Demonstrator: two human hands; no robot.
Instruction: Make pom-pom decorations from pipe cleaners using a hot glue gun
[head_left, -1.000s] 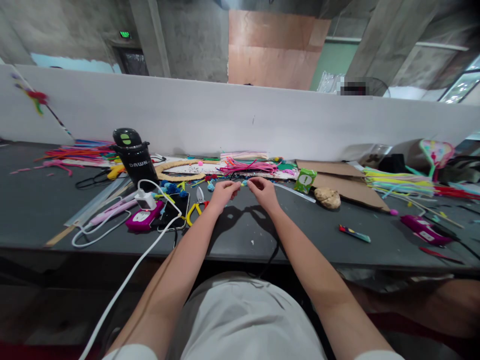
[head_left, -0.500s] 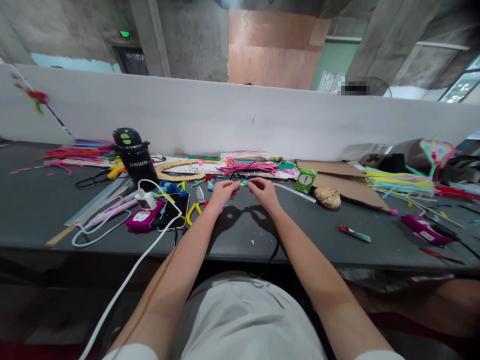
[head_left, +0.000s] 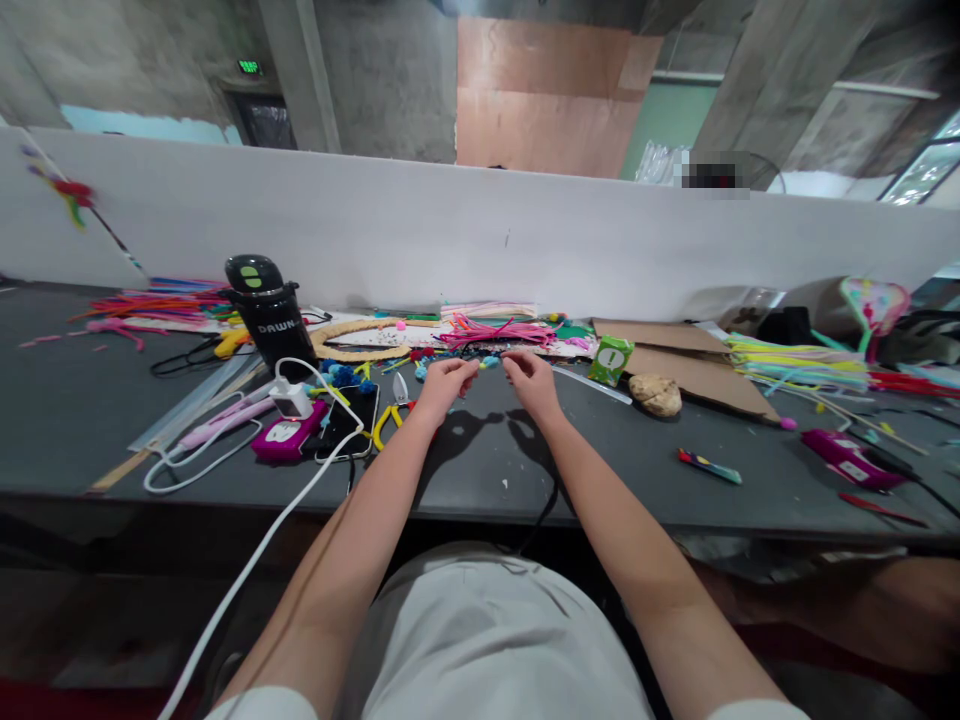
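Over the middle of the desk, my left hand (head_left: 448,388) pinches a small fuzzy yellow-and-blue pipe cleaner piece (head_left: 489,363) between thumb and fingertips. Its free end points toward my right hand (head_left: 532,384). The right hand is just right of that end, with curled fingers and the thumb and index slightly apart. Nothing shows between those fingers. Close to my left wrist lie scissors or pliers with yellow handles (head_left: 384,424). Beyond my hands is a bundle of pink pipe cleaners (head_left: 499,331).
A black bottle (head_left: 274,325), a white charger plug (head_left: 291,400) on a purple power strip (head_left: 281,438) and a phone stand left. To the right are a green box (head_left: 610,360), a stone-like lump (head_left: 655,395), cardboard (head_left: 697,375) and a cutter (head_left: 709,467). A white cable (head_left: 262,545) crosses the desk edge.
My right hand has moved slightly right and away, its fingers coming off the pipe cleaner piece. My left hand still holds it in nearly the same place.
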